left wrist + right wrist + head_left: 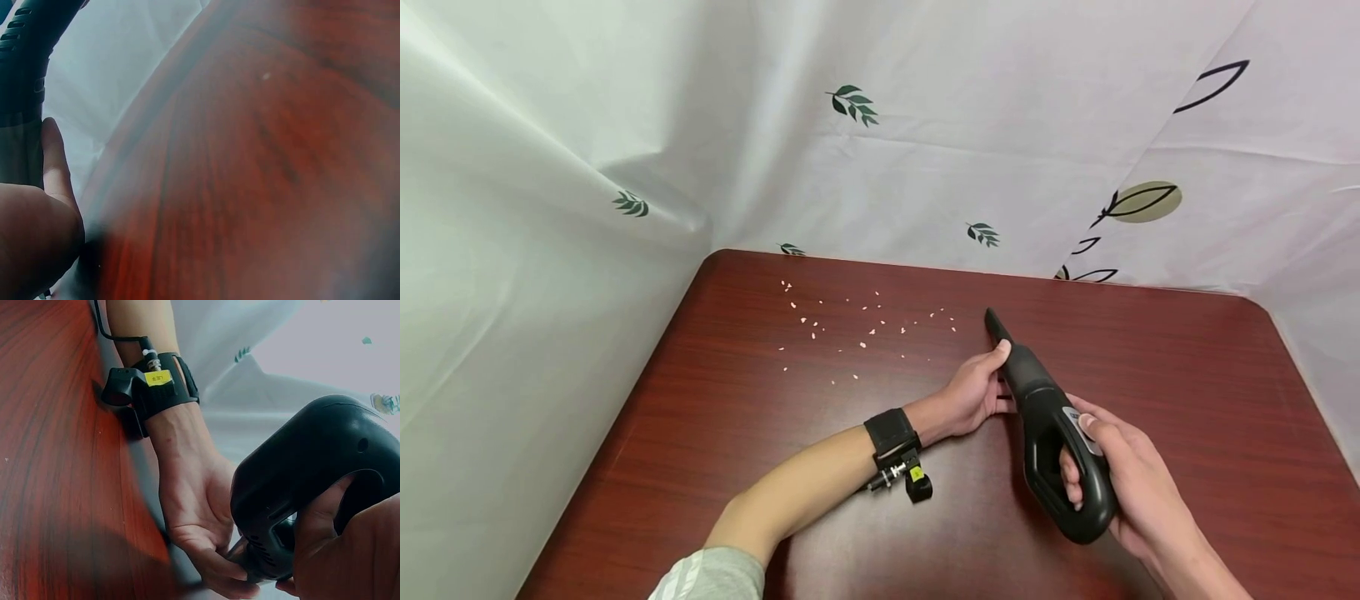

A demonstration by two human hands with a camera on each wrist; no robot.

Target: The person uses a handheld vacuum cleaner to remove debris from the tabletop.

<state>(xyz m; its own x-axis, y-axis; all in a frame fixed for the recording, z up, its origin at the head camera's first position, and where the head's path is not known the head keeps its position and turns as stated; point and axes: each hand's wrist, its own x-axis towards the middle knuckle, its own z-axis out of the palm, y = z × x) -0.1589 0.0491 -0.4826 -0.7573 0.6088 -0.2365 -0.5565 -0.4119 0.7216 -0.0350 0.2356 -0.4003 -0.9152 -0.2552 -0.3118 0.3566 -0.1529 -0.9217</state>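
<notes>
A black handheld vacuum cleaner [1037, 392] with a slim nozzle [996, 325] is held over the table, nozzle toward the far edge. My right hand [1138, 475] grips its loop handle, the thumb lying by the grey panel [1078, 427] on top. Around the front barrel is my left hand [973, 392], thumb on the upper side and fingers passing beneath. In the left wrist view, the left hand [37, 231] lies against the barrel [22, 150]. Small pale scraps [862, 344] are scattered on the table left of the nozzle.
The reddish-brown wooden table [700, 433] has rounded far corners. A white curtain [925, 167] with leaf prints hangs along its back and sides. A black strap [891, 433] with a small camera [917, 483] sits on the left wrist.
</notes>
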